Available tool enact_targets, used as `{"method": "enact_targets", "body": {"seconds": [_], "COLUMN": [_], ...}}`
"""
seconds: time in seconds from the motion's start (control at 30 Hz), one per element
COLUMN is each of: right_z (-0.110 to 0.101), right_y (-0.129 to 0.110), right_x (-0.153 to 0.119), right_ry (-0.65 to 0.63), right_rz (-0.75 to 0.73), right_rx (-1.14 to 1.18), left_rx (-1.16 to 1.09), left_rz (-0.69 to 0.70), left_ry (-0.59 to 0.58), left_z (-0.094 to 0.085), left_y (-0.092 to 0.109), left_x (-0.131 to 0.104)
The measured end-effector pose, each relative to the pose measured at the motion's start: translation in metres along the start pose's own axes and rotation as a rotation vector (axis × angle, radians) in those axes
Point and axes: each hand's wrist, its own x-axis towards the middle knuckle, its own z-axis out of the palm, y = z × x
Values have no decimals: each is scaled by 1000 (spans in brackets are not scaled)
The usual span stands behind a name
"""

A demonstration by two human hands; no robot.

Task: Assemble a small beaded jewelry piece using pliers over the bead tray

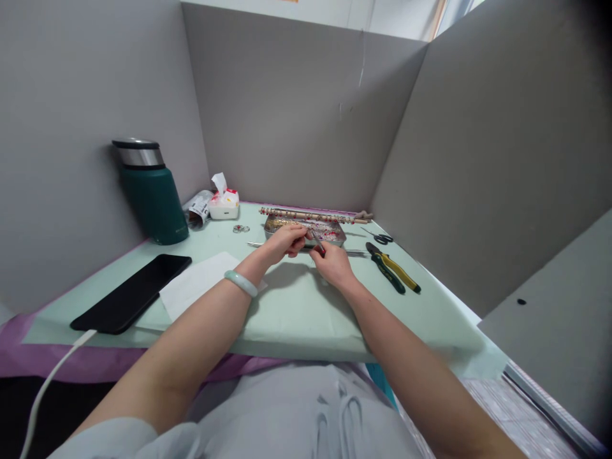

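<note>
If my right hand, clamped on a slim red-handled metal tool, slips, it could nick my left hand, fingers together, contents unclear.

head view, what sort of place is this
Probably a partitioned craft workstation: grey panels stand around the table, which holds a metal tray of small bead-like pieces and green-and-yellow pliers.
</note>
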Motion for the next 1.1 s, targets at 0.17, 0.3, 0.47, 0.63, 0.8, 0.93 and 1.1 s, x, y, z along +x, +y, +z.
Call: {"method": "enact_targets", "body": {"seconds": [0.17, 0.3, 0.47, 0.63, 0.8, 0.93, 1.1], "right_z": [2, 3, 3, 3, 0, -2, -1], "right_y": [3, 3, 3, 2, -1, -3, -2], "right_x": [0, 0, 0, 1, 0, 0, 0], "right_ry": [5, -6, -18, -38, -51, -67, -80], "right_rz": [-28, -39, -41, -24, -15, -3, -3], "right_rx": [-36, -48, -69, -38, 47, 119, 234], "left_rx": [-20, -30, -29, -28, -34, -47, -74], "left_rz": [-25, -34, -53, -65, -47, -40, -59], "left_ry": [-14, -23, -36, -36, -51, -67, -87], "left_z": [0, -1, -2, -2, -2, -3, -4], "left_y": [-2, -3, -4, -3, -3, -3, -4], "left_x": [1, 2, 2, 2, 1, 1, 1]}}
